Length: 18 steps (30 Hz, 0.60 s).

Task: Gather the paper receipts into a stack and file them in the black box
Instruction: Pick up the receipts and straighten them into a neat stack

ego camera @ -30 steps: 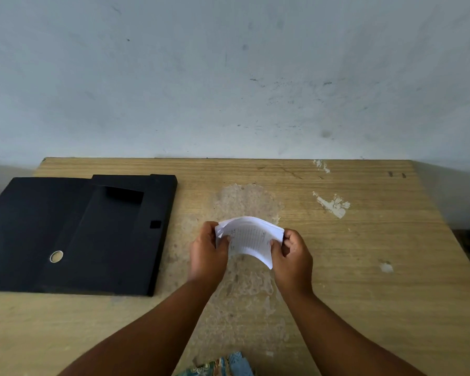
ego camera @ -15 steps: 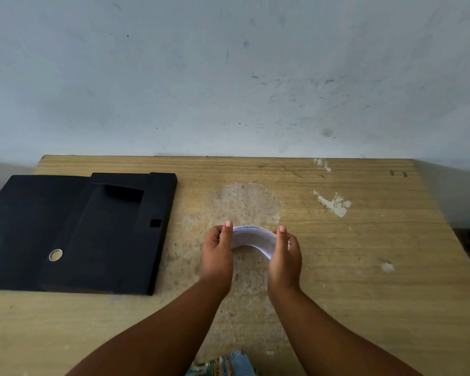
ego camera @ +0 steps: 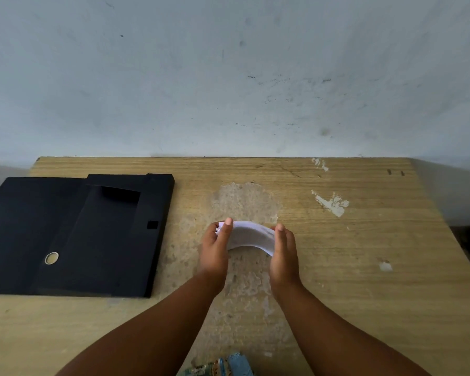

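Observation:
A white stack of paper receipts [ego camera: 248, 234] stands on its edge on the wooden table [ego camera: 364, 267], bowed upward in an arch. My left hand [ego camera: 216, 251] presses its left end and my right hand [ego camera: 282, 253] presses its right end, fingers straight and pointing away from me. The black box [ego camera: 73, 234] lies open and flat at the table's left, about a hand's width from my left hand; its lid flap spreads past the table's left edge. I see no paper inside it.
A grey-white wall [ego camera: 228, 77] rises directly behind the table's far edge. The tabletop has a worn pale patch [ego camera: 244, 202] under and beyond the receipts and white chips at the right. A bit of patterned cloth [ego camera: 223, 366] shows at the bottom edge.
A second ago both hands held the stack lifted and tilted toward me, thumbs on it. The hands have lowered it to the table and straightened, now squeezing its two ends.

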Each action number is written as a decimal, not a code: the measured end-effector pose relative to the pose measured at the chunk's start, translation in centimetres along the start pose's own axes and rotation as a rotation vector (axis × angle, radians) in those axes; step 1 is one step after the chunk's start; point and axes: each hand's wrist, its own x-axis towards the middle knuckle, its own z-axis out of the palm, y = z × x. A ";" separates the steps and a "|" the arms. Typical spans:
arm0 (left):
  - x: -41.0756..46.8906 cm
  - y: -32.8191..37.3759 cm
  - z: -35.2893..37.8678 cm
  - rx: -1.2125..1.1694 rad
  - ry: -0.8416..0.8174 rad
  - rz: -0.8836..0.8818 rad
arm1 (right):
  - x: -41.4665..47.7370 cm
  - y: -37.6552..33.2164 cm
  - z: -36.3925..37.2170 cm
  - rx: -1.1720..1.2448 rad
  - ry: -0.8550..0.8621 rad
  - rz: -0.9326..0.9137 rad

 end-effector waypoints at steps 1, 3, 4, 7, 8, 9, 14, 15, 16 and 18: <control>0.0 -0.1 -0.4 0.004 -0.078 0.032 | -0.2 0.0 -0.3 -0.007 -0.075 -0.039; 0.1 -0.5 -0.8 0.070 -0.183 0.079 | -0.1 0.3 -0.9 -0.111 -0.168 -0.110; 0.3 -0.8 -0.9 0.160 -0.179 0.097 | -0.1 0.5 -1.1 -0.196 -0.171 -0.141; 0.7 -1.5 -0.8 0.468 -0.038 0.165 | 0.0 1.1 -1.2 -0.448 -0.080 -0.226; 0.8 -1.6 -0.7 0.485 -0.002 0.181 | -0.1 1.3 -1.2 -0.482 -0.053 -0.254; 0.7 -1.6 -0.5 0.473 0.016 0.194 | -0.3 1.4 -1.2 -0.491 -0.033 -0.279; 0.5 -2.0 -0.3 0.402 0.037 0.185 | -1.1 2.3 -1.2 -0.481 -0.006 -0.264; 0.6 -2.1 -0.4 0.402 0.025 0.172 | -1.2 2.4 -1.2 -0.488 -0.010 -0.260; 0.8 -2.2 -0.6 0.414 0.013 0.161 | -1.1 2.5 -1.3 -0.495 -0.015 -0.259; 1.1 -2.0 -1.1 0.450 -0.009 0.155 | -0.9 2.5 -1.6 -0.492 -0.016 -0.251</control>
